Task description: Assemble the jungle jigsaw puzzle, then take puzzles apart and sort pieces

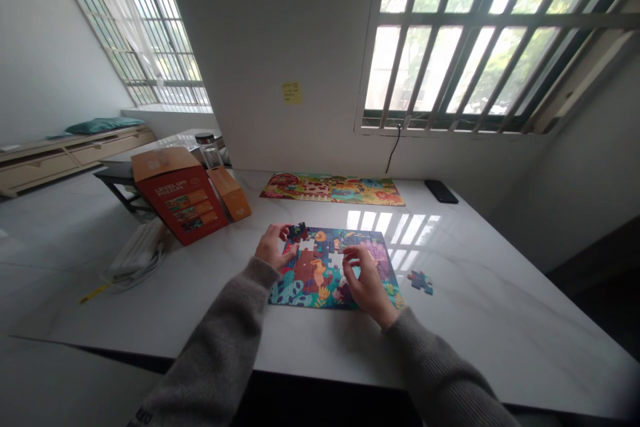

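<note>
1. White worktop (pixel 310 353), spread under everything, with bright barred-window reflections at 2 o'clock from the jigsaw (pixel 320 285).
2. Red-and-brown cardboard box (pixel 180 200), standing at 10 o'clock from the jigsaw, well apart.
3. Long bright puzzle strip (pixel 333 189), lying flat at 12 o'clock, beyond the jigsaw.
4. The jigsaw itself, flat between both hands, mostly assembled, with white gaps towards 11 o'clock and near the middle.
5. Right hand (pixel 366 280), over the jigsaw at 3 o'clock, fingers curled, thumb and forefinger loosely apart.
6. Left hand (pixel 276 247), at 10 o'clock, fingertips against a dark piece; cannot tell whether firmly pinched.
7. Black phone (pixel 441 191), flat at 2 o'clock, well apart from the jigsaw.
8. Loose piece cluster (pixel 421 282), just beside the jigsaw at 3 o'clock.
9. Dark piece (pixel 299 233), tilted, at the jigsaw's 11 o'clock corner.
</note>
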Motion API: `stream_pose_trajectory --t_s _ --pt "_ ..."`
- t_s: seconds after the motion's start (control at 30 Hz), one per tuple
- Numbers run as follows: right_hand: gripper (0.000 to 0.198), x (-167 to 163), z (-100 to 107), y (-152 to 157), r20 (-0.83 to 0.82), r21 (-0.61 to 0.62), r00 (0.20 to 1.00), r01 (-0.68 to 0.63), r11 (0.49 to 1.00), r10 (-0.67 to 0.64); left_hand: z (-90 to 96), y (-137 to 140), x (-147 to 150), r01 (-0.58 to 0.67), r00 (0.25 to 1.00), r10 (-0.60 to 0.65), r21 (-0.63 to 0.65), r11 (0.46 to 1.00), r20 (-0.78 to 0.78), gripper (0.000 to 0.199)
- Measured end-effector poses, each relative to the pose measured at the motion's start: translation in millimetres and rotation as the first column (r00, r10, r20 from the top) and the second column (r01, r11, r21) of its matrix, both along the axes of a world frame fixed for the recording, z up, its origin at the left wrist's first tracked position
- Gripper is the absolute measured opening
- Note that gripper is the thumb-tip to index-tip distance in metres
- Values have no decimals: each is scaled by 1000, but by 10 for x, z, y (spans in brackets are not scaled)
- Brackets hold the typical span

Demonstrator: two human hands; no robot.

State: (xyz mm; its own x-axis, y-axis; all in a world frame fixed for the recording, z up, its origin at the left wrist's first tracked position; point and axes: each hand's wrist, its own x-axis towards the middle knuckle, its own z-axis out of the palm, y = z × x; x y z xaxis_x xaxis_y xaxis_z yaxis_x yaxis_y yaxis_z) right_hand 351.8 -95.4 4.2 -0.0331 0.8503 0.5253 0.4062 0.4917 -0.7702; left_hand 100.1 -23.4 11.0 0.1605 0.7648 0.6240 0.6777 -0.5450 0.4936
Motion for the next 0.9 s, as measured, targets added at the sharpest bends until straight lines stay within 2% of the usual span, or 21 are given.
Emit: stream_pose_trajectory --t_s 0.07,0.13,0.27,0.4,0.7,0.9 --pt "19 8 16 -22 56 17 998 -19 1000 18 -11 53 -127 -48 999 49 -27 998 21 44" --pt "20 11 32 -39 114 22 993 -38 999 35 -43 80 -171 -17 1000 16 -64 998 -16 45" --pt "25 21 36 -19 241 75 969 -67 995 47 -133 79 -82 67 990 -77 -89 994 -115 45" --pt "29 42 29 95 392 145 919 -112 983 46 -198 48 13 91 978 -111 -116 989 -177 44" --pt "43 -121 167 357 594 138 797 -231 963 106 -187 22 35 138 959 -174 -168 976 -223 49" --pt "30 -263 218 545 665 144 731 -327 934 153 -193 3 64 144 953 -191 -203 968 -234 50"
